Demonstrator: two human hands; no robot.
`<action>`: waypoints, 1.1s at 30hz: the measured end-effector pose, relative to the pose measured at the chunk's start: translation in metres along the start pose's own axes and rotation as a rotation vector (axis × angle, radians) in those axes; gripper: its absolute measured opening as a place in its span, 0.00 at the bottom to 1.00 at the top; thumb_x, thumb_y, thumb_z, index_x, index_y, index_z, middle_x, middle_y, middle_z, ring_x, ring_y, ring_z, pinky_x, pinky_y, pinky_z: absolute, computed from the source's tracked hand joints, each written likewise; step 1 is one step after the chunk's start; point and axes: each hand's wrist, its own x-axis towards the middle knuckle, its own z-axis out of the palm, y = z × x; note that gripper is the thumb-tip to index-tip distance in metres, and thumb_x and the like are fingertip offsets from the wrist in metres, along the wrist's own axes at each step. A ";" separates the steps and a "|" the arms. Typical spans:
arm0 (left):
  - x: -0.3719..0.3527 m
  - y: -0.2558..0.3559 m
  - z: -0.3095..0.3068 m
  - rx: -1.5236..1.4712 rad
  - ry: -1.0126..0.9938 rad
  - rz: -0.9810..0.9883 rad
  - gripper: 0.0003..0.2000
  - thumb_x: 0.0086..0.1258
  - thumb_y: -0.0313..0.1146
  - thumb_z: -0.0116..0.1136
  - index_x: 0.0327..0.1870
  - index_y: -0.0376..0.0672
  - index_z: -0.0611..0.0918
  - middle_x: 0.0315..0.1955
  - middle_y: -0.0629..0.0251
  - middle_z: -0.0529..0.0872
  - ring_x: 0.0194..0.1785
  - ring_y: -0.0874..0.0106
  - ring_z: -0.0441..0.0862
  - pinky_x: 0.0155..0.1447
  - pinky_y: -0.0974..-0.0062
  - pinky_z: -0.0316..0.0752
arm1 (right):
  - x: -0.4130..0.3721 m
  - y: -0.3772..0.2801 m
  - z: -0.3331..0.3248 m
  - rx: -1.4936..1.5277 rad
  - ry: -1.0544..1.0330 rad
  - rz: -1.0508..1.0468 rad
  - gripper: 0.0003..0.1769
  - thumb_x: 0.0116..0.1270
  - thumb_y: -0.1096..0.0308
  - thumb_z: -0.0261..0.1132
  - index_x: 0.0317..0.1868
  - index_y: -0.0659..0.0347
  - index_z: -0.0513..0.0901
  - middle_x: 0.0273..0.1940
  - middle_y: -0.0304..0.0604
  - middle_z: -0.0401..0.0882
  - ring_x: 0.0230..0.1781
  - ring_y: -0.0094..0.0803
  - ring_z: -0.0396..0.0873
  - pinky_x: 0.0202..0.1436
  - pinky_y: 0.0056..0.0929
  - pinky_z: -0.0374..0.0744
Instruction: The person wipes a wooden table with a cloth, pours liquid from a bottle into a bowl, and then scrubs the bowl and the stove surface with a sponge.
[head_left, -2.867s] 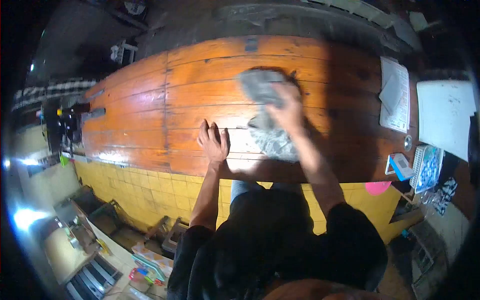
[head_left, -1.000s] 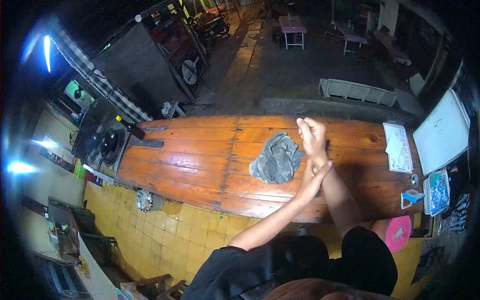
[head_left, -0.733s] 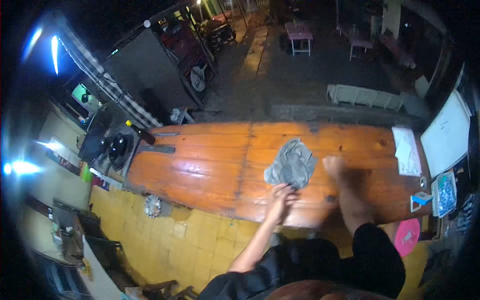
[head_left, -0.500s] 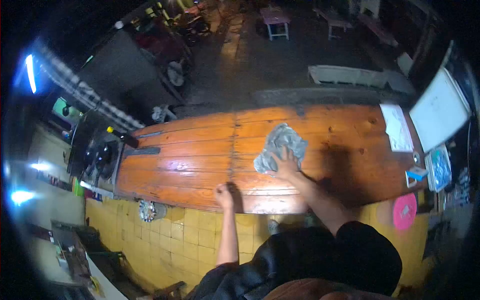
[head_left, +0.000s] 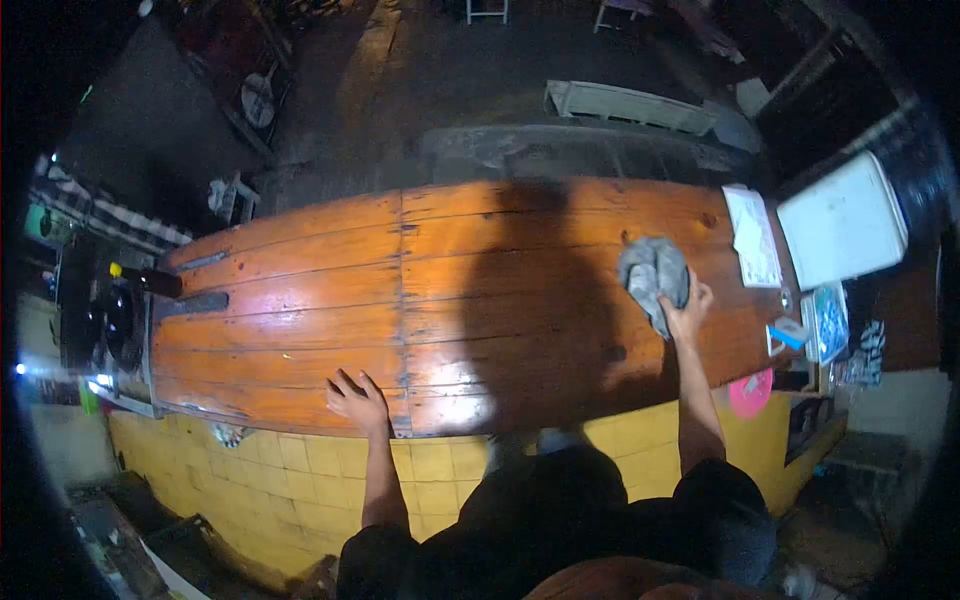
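A crumpled grey cloth (head_left: pixel 652 268) is on the right part of the orange-brown wooden tabletop (head_left: pixel 300 310). My right hand (head_left: pixel 688 312) grips its near right edge, thumb and fingers bent around the bunched fabric. My left hand (head_left: pixel 358 402) is by the table's front edge, left of the plank seam, with its fingers spread and nothing in them. A dark shadow falls across the boards between the two hands.
Papers (head_left: pixel 752 238) and a white lid-like panel (head_left: pixel 845 215) are at the right end, with a small blue box (head_left: pixel 790 333) nearer me. A dark bottle with a yellow cap (head_left: pixel 150 280) stands at the left end. Below the front edge hangs something pink and round (head_left: pixel 750 393).
My right hand has carried the cloth right along the table, and the cloth is more bunched. My left hand has gone from closed to spread fingers. The camera view has shifted right.
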 end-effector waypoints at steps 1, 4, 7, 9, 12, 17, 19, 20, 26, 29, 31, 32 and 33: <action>0.004 0.002 -0.003 0.014 0.002 0.031 0.27 0.70 0.49 0.50 0.60 0.34 0.72 0.63 0.37 0.65 0.64 0.44 0.63 0.65 0.47 0.57 | 0.005 0.010 0.016 -0.222 0.060 0.074 0.42 0.49 0.53 0.71 0.67 0.43 0.68 0.63 0.54 0.63 0.64 0.49 0.63 0.66 0.45 0.66; 0.013 0.012 -0.008 0.049 -0.017 0.024 0.30 0.72 0.51 0.48 0.65 0.36 0.68 0.67 0.37 0.60 0.70 0.44 0.55 0.71 0.43 0.46 | 0.045 -0.020 0.060 -0.449 0.057 0.137 0.41 0.53 0.44 0.68 0.68 0.43 0.67 0.67 0.54 0.59 0.66 0.49 0.62 0.66 0.46 0.66; 0.015 0.013 -0.005 0.137 -0.139 -0.066 0.31 0.72 0.54 0.46 0.66 0.37 0.68 0.69 0.39 0.58 0.72 0.45 0.54 0.72 0.43 0.46 | 0.093 -0.054 0.141 -0.486 -0.017 0.064 0.41 0.53 0.39 0.65 0.68 0.38 0.67 0.66 0.55 0.62 0.67 0.51 0.62 0.65 0.48 0.67; 0.012 0.018 -0.005 0.131 -0.145 -0.079 0.31 0.72 0.54 0.46 0.66 0.37 0.68 0.69 0.39 0.58 0.72 0.46 0.54 0.72 0.44 0.46 | 0.101 -0.153 0.172 -0.408 -0.012 -0.249 0.34 0.57 0.43 0.62 0.63 0.44 0.72 0.64 0.52 0.67 0.66 0.49 0.64 0.63 0.48 0.68; 0.015 0.012 -0.003 0.128 -0.132 -0.082 0.32 0.71 0.55 0.46 0.66 0.37 0.68 0.69 0.39 0.58 0.72 0.46 0.54 0.72 0.44 0.46 | 0.047 -0.278 0.227 0.073 -0.314 -0.389 0.31 0.59 0.49 0.60 0.61 0.52 0.72 0.61 0.52 0.70 0.62 0.48 0.67 0.64 0.51 0.66; 0.010 0.009 0.001 0.124 -0.114 -0.042 0.30 0.72 0.54 0.47 0.66 0.39 0.69 0.69 0.40 0.59 0.72 0.46 0.55 0.72 0.45 0.48 | -0.069 -0.373 0.251 0.141 -0.464 -0.622 0.23 0.55 0.56 0.66 0.51 0.54 0.80 0.54 0.52 0.74 0.59 0.48 0.69 0.62 0.50 0.67; 0.009 0.010 -0.003 0.106 -0.077 -0.010 0.29 0.72 0.53 0.46 0.65 0.38 0.70 0.68 0.40 0.61 0.71 0.46 0.57 0.72 0.47 0.49 | -0.083 -0.360 0.246 0.432 -0.440 -0.610 0.21 0.54 0.61 0.68 0.50 0.56 0.80 0.53 0.51 0.75 0.57 0.50 0.72 0.61 0.46 0.70; 0.012 0.011 0.000 0.106 -0.086 -0.005 0.29 0.72 0.53 0.46 0.65 0.38 0.70 0.68 0.40 0.61 0.71 0.46 0.57 0.72 0.47 0.49 | -0.068 -0.355 0.242 0.592 -0.448 -0.490 0.21 0.54 0.62 0.68 0.49 0.57 0.80 0.52 0.51 0.76 0.55 0.50 0.74 0.60 0.45 0.71; 0.009 0.005 0.003 0.087 -0.073 -0.017 0.30 0.71 0.54 0.48 0.66 0.40 0.69 0.68 0.40 0.61 0.72 0.48 0.55 0.72 0.47 0.47 | 0.013 -0.119 0.049 -0.029 -0.390 -0.081 0.18 0.69 0.62 0.60 0.50 0.69 0.79 0.43 0.43 0.81 0.43 0.33 0.78 0.46 0.31 0.76; 0.011 0.006 0.004 0.118 -0.101 -0.036 0.31 0.71 0.55 0.47 0.67 0.41 0.68 0.68 0.40 0.59 0.73 0.48 0.53 0.72 0.46 0.45 | 0.028 -0.030 -0.088 0.359 -0.342 0.246 0.23 0.70 0.60 0.59 0.57 0.70 0.74 0.52 0.45 0.77 0.50 0.34 0.75 0.57 0.30 0.71; 0.011 0.007 0.004 0.118 -0.111 -0.074 0.32 0.71 0.56 0.47 0.67 0.41 0.67 0.69 0.41 0.58 0.73 0.48 0.52 0.72 0.46 0.45 | 0.029 0.028 -0.127 0.037 -0.438 0.112 0.39 0.66 0.53 0.63 0.71 0.64 0.60 0.70 0.52 0.60 0.71 0.42 0.57 0.74 0.37 0.51; 0.012 0.006 0.003 0.116 -0.120 -0.066 0.32 0.70 0.56 0.47 0.68 0.41 0.67 0.69 0.41 0.58 0.74 0.49 0.51 0.73 0.45 0.44 | 0.024 0.077 -0.120 -0.173 -0.387 -0.126 0.38 0.65 0.52 0.63 0.71 0.61 0.62 0.70 0.55 0.58 0.71 0.48 0.56 0.74 0.40 0.50; 0.014 0.006 0.001 0.124 -0.141 -0.080 0.32 0.70 0.56 0.47 0.68 0.41 0.67 0.69 0.41 0.58 0.74 0.49 0.51 0.73 0.45 0.44 | 0.004 0.148 -0.089 -0.355 -0.305 -0.237 0.36 0.65 0.51 0.62 0.70 0.58 0.64 0.70 0.57 0.59 0.70 0.51 0.58 0.73 0.42 0.54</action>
